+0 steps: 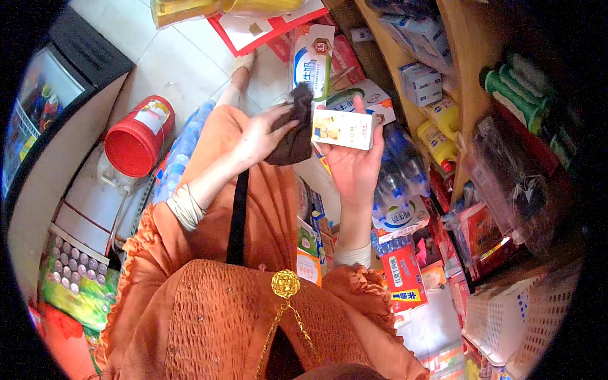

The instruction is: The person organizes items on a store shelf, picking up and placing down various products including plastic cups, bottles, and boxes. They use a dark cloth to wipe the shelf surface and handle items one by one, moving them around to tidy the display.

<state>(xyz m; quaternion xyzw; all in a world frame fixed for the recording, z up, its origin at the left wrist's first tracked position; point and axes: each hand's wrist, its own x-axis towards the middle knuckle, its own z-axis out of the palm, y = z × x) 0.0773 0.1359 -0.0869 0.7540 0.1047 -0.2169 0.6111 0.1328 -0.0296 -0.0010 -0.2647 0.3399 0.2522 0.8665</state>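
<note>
My left hand grips a crumpled dark brown cloth, which hangs down over my lap. On the upturned palm of my right hand rests a small white carton with a printed picture and writing on its upper face. My right fingers curl round its far and outer edges. The cloth and the carton are side by side, almost touching. Beyond them stand a white and blue milk carton box and another milk box, partly hidden behind my right fingers.
Wooden shelves on the right hold small boxes and yellow bottles. Packed water bottles stand below. To the left are a red bucket, wrapped bottles and a glass-fronted fridge. White plastic baskets sit lower right.
</note>
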